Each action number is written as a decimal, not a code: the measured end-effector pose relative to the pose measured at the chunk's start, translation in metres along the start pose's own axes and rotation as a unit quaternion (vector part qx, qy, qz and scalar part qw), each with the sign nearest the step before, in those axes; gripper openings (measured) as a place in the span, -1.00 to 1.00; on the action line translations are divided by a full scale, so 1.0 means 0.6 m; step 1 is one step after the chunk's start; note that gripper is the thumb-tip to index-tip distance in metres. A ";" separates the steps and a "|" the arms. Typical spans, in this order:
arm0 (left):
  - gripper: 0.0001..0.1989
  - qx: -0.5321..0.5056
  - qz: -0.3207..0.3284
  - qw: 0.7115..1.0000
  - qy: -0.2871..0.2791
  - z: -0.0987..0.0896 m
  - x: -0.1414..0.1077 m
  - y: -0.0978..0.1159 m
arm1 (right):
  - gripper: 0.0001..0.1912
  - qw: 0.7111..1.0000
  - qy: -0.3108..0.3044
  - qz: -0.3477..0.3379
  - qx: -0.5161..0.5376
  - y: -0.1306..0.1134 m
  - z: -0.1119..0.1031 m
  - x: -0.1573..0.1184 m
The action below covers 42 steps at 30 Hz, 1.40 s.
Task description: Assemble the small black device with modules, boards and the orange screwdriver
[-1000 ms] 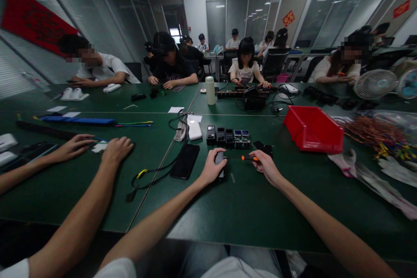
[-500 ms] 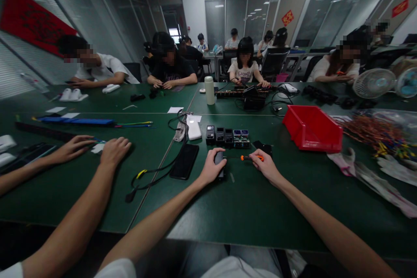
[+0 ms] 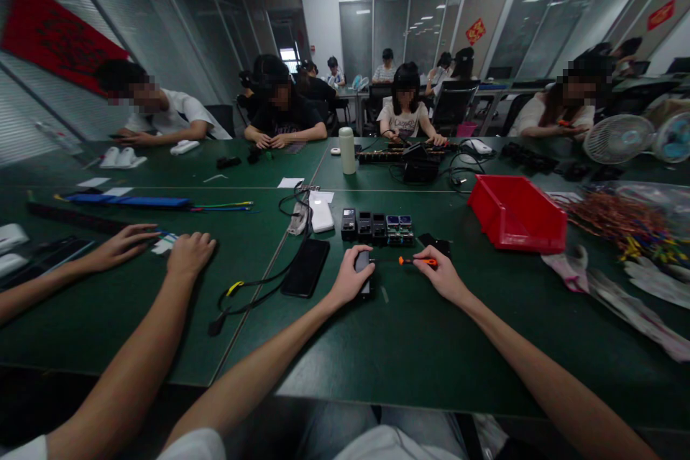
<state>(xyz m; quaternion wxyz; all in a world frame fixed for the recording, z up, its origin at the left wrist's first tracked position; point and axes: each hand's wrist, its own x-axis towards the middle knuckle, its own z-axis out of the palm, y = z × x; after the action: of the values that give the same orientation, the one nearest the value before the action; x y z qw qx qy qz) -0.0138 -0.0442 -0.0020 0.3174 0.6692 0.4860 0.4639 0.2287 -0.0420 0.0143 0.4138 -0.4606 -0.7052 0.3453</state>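
Note:
My left hand (image 3: 351,274) is wrapped round a small dark box-shaped device (image 3: 366,286) on the green table, thumb on its upper face. Between the thumb and fingers of my right hand (image 3: 439,273) is a screwdriver (image 3: 425,261) with an orange-and-black handle. Its thin shaft points left and reaches the device's right side; whether the tip touches a screw is too small to tell. Just beyond my hands stands a row of small black modules (image 3: 364,225), with several blue-and-silver ones (image 3: 399,228) at its right end. A flat black piece (image 3: 435,244) lies partly behind my right hand.
A black phone (image 3: 305,268), a cable (image 3: 259,280) and a white power bank (image 3: 322,214) lie left. The red bin (image 3: 531,219), gloves (image 3: 619,295) and copper wires (image 3: 614,219) are right. A co-worker's hands (image 3: 188,255) work at the left; a pale bottle (image 3: 348,151) stands farther back.
The screwdriver's handle has turned slightly in my right hand, and those fingers have shifted a little. My left hand and the device stay in place.

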 end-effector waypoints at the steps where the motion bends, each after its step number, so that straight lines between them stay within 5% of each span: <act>1: -0.69 0.000 0.000 1.000 0.000 0.000 0.000 0.000 | -0.79 1.000 0.000 -0.002 -0.004 0.001 -0.001 0.000; 8: -0.69 0.000 -0.010 1.000 -0.003 -0.001 0.000 0.005 | -0.78 1.000 0.009 -0.004 0.018 0.001 0.000 -0.001; 16: -0.68 0.005 0.017 1.000 -0.012 0.000 -0.002 0.008 | -0.62 0.957 0.011 0.138 0.254 -0.002 0.017 0.001; 24: -0.67 0.018 0.015 1.000 -0.009 0.001 -0.003 0.007 | -0.61 0.975 -0.009 0.153 0.161 0.008 0.010 0.002; 42: -0.68 0.004 -0.003 1.000 -0.009 0.001 -0.001 0.004 | -0.80 1.000 -0.010 0.009 0.013 -0.005 -0.011 0.001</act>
<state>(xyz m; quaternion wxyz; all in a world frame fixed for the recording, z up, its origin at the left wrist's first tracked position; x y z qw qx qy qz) -0.0125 -0.0457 -0.0001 0.3206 0.6736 0.4864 0.4548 0.2333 -0.0417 0.0197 0.4096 -0.4580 -0.7007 0.3626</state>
